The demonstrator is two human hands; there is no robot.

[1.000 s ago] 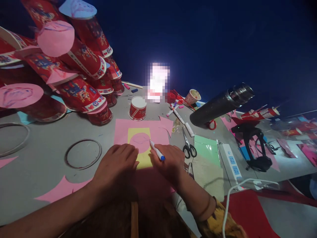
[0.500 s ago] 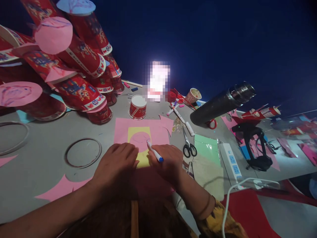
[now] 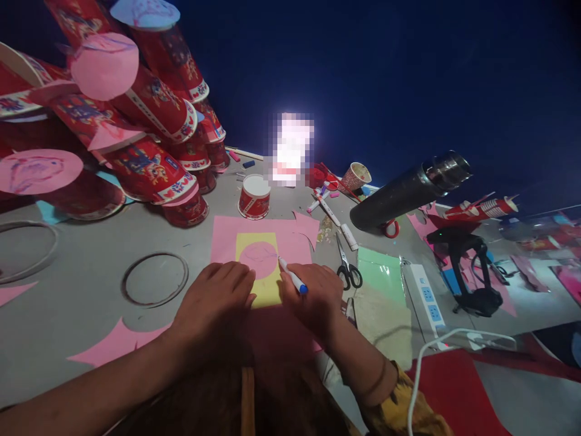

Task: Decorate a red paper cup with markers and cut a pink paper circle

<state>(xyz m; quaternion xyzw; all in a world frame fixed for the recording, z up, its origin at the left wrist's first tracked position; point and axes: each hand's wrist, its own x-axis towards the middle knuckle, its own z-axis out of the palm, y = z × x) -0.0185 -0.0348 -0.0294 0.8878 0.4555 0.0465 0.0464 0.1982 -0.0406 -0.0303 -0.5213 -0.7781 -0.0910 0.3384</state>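
Observation:
My right hand (image 3: 313, 297) grips a white marker with a blue cap end (image 3: 293, 277), its tip touching the right edge of a pink paper circle (image 3: 259, 257). The circle lies on a yellow sheet (image 3: 262, 289), which rests on a larger pink sheet (image 3: 227, 236) on the grey table (image 3: 82, 315). My left hand (image 3: 213, 300) lies flat on the yellow sheet's lower left, fingers together, pressing the paper down.
A stack of red paper cups (image 3: 149, 163) capped with pink discs fills the left. One cup (image 3: 254, 197) stands behind the sheets. Scissors (image 3: 347, 266), markers (image 3: 327, 209), a black flask (image 3: 408, 191), a green sheet (image 3: 379, 272), a power strip (image 3: 426, 297) and wire rings (image 3: 154, 278) lie around.
The marker tip slid in along the circle's right side, then back out to its right edge. My left hand stayed put.

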